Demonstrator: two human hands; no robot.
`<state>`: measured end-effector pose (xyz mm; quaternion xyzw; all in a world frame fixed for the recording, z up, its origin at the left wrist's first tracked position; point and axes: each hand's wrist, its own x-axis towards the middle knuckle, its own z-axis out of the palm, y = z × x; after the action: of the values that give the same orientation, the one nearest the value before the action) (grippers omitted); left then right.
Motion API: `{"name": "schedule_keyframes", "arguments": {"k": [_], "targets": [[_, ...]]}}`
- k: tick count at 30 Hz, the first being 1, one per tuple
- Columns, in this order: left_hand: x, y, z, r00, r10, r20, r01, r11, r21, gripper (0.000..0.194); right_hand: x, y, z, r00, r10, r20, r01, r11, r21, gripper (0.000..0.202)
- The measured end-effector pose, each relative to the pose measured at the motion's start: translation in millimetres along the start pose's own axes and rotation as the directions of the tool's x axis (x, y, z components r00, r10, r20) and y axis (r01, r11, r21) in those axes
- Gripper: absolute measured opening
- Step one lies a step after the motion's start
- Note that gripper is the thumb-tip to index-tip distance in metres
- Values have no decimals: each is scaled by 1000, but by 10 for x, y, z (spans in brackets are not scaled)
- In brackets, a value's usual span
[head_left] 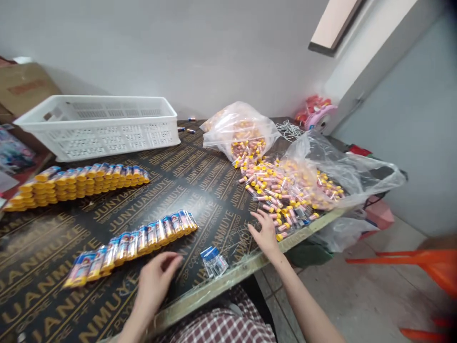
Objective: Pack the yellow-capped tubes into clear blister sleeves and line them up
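My left hand (157,278) is over the near edge of the table, its fingers curled and thumb and index tips close together, with nothing visible in them. Beside it runs a row of yellow-and-blue shiny packets (143,240), leaning on one another. My right hand (266,233) reaches to the near left side of a heap of small pink cylinders with yellow ends (271,181); its fingers are spread and hold nothing visible. Between the hands, a few clear packaging sleeves with blue tops (214,262) lie near the table edge.
A stacked row of similar packets (78,183) lies at the left, before a white plastic basket (117,131). A filled clear bag (243,128) and a crumpled plastic bag (342,171) border the heap. A pink fan (319,116) stands behind; an orange stool (424,267) is at right.
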<state>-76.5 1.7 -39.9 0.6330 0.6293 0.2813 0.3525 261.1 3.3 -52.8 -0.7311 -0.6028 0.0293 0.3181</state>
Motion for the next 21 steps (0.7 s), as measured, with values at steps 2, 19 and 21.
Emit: {"name": "schedule_keyframes", "arguments": {"k": [2, 19, 21], "targets": [[-26, 78, 330, 986, 84, 142, -86, 996, 4, 38, 99, 247, -81, 997, 61, -36, -63, 995, -71, 35], [63, 217, 789, 981, 176, 77, -188, 962, 198, 23, 90, 379, 63, 996, 77, 42, -70, 986, -150, 15], [59, 228, 795, 978, 195, 80, -207, 958, 200, 18, -4, 225, 161, 994, 28, 109, -18, 996, -92, 16]]}}
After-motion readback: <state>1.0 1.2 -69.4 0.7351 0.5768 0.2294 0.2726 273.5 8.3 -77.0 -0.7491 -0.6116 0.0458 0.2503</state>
